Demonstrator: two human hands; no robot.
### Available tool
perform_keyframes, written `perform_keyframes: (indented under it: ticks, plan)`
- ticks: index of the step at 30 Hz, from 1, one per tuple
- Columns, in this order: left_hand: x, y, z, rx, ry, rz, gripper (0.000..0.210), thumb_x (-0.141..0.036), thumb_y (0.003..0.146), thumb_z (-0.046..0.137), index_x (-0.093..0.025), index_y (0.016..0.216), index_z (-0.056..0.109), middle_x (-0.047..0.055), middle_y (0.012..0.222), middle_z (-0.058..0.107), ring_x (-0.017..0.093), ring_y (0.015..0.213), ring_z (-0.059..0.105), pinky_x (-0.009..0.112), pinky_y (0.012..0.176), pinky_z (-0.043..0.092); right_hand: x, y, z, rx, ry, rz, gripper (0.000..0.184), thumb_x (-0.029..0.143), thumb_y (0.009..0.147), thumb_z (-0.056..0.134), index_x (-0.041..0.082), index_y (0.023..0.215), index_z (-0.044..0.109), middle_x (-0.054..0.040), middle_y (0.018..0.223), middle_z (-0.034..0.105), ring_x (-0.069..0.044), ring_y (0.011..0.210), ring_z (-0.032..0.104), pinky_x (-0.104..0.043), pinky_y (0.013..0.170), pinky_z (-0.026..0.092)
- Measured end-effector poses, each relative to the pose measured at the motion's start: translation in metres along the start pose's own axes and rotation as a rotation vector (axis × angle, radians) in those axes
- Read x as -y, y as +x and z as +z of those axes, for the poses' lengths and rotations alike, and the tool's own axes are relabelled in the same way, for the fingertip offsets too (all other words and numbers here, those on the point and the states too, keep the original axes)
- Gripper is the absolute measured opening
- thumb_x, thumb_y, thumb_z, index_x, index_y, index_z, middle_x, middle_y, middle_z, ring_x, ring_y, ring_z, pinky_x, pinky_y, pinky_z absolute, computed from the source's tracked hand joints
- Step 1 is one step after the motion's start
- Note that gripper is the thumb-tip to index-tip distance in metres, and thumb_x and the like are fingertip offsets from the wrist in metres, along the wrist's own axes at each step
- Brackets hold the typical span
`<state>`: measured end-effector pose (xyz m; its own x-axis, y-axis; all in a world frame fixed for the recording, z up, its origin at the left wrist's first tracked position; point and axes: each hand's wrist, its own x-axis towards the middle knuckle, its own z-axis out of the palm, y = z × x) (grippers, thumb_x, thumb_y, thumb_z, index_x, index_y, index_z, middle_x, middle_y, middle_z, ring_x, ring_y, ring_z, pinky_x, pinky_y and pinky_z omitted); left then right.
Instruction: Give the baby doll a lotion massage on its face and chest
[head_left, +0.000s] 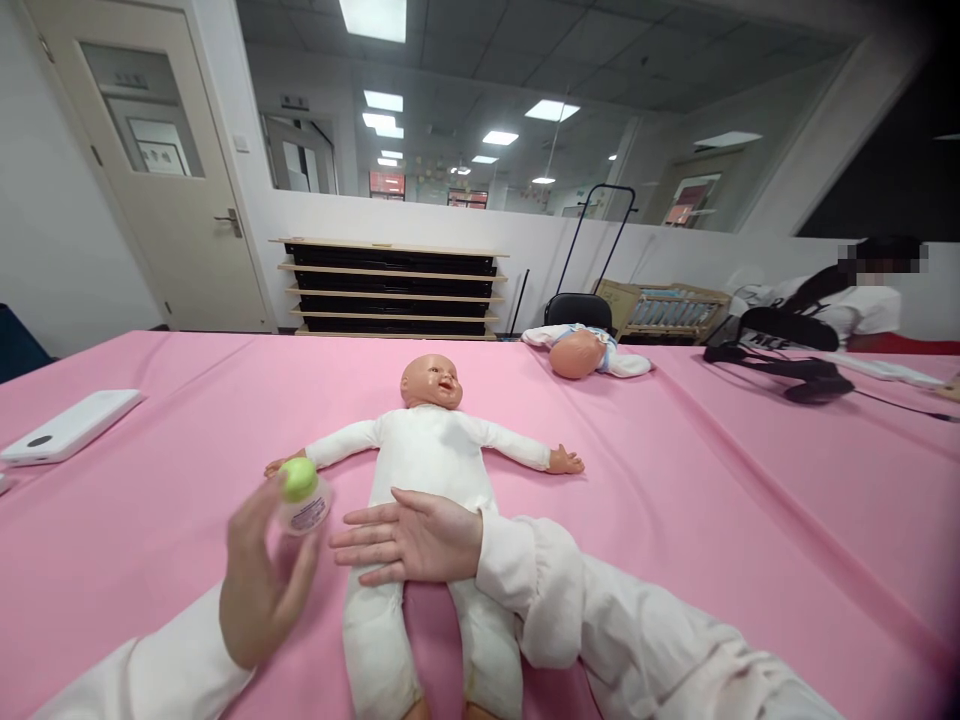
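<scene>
A baby doll [431,460] with a white cloth body lies on its back, its arms stretched out to the sides. To the left of its hips, my left hand [262,570], slightly blurred, holds a small clear bottle [305,510] with a round green cap [299,480] between fingers and thumb. Printing shows on the bottle, too small to read. Over the doll's lower belly my right hand [412,540] is stretched flat, palm up and fingers apart, with nothing on it. It partly hides the doll's hips.
Pink sheeting [637,500] covers the table. A white device [71,428] lies at the left. Another doll [581,352] lies at the far edge, with a black strapped item [787,365] to its right. A person [862,305] sits at the back right.
</scene>
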<state>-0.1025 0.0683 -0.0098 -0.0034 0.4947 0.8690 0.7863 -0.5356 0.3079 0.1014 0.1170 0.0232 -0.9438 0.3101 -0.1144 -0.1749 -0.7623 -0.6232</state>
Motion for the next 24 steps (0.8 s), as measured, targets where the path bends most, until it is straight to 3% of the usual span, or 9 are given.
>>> perform_keyframes:
  ticks: [3, 5, 9, 13, 15, 20, 24]
  plan:
    - [-0.032, 0.007, -0.004, 0.308, 0.031, 0.535, 0.055, -0.019, 0.084, 0.045, -0.020, 0.138, 0.031, 0.008, 0.132, 0.046, 0.021, 0.128, 0.035, 0.041, 0.111, 0.019, -0.007, 0.001, 0.009, -0.045, -0.006, -0.030, 0.056, 0.053, 0.087, 0.044, 0.010, 0.122, 0.050, -0.0155, 0.134, 0.040, -0.021, 0.122, 0.043, -0.036, 0.106, 0.023]
    - [-0.049, 0.015, -0.003, 0.460, 0.074, 0.736, 0.048, -0.032, 0.088, 0.041, -0.018, 0.134, 0.038, 0.006, 0.132, 0.048, 0.020, 0.128, 0.035, 0.042, 0.114, 0.005, -0.011, 0.001, 0.019, -0.053, -0.003, -0.019, 0.064, 0.061, 0.089, 0.031, 0.010, 0.121, 0.051, -0.0152, 0.130, 0.044, -0.018, 0.121, 0.044, -0.031, 0.108, 0.021]
    - [-0.063, 0.028, 0.001, 0.537, 0.178, 0.692, 0.055, -0.050, 0.090, 0.033, -0.017, 0.133, 0.041, 0.004, 0.136, 0.044, 0.019, 0.129, 0.033, 0.040, 0.113, -0.004, -0.008, -0.009, 0.037, -0.084, 0.096, -0.079, 0.080, 0.066, 0.088, 0.006, 0.008, 0.122, 0.050, -0.0160, 0.126, 0.048, -0.016, 0.117, 0.048, -0.031, 0.108, 0.024]
    - [-0.069, 0.029, 0.002, 0.649, 0.185, 0.736, 0.068, -0.061, 0.086, 0.030, -0.015, 0.136, 0.036, 0.005, 0.141, 0.036, 0.023, 0.133, 0.027, 0.041, 0.113, -0.004, 0.001, -0.019, 0.047, -0.119, 0.134, -0.263, 0.073, 0.060, 0.091, 0.008, 0.009, 0.128, 0.043, -0.0138, 0.132, 0.042, -0.015, 0.118, 0.046, -0.030, 0.108, 0.025]
    - [-0.072, 0.032, 0.005, 0.649, 0.166, 0.747, 0.070, -0.062, 0.086, 0.028, -0.015, 0.137, 0.033, 0.005, 0.141, 0.036, 0.022, 0.133, 0.027, 0.040, 0.113, -0.004, 0.001, -0.020, 0.050, -0.103, 0.127, -0.296, 0.071, 0.060, 0.091, 0.011, 0.009, 0.128, 0.043, -0.0136, 0.132, 0.042, -0.014, 0.120, 0.045, -0.029, 0.109, 0.024]
    - [-0.069, 0.043, 0.007, 0.533, 0.162, 0.649, 0.059, -0.052, 0.090, 0.030, -0.016, 0.136, 0.037, 0.006, 0.137, 0.042, 0.021, 0.131, 0.031, 0.040, 0.113, 0.000, 0.000, -0.032, 0.048, -0.130, 0.014, -0.346, 0.071, 0.066, 0.087, 0.020, 0.013, 0.129, 0.042, -0.0126, 0.132, 0.043, -0.017, 0.123, 0.042, -0.036, 0.110, 0.024]
    - [-0.057, 0.043, 0.004, 0.585, 0.020, 0.668, 0.040, -0.033, 0.091, 0.038, -0.016, 0.127, 0.048, 0.006, 0.131, 0.050, 0.023, 0.125, 0.040, 0.041, 0.109, 0.020, 0.018, -0.054, 0.036, -0.254, -0.405, -0.416, 0.055, 0.059, 0.086, 0.040, 0.015, 0.118, 0.052, -0.0116, 0.127, 0.048, -0.020, 0.117, 0.048, -0.042, 0.106, 0.029]
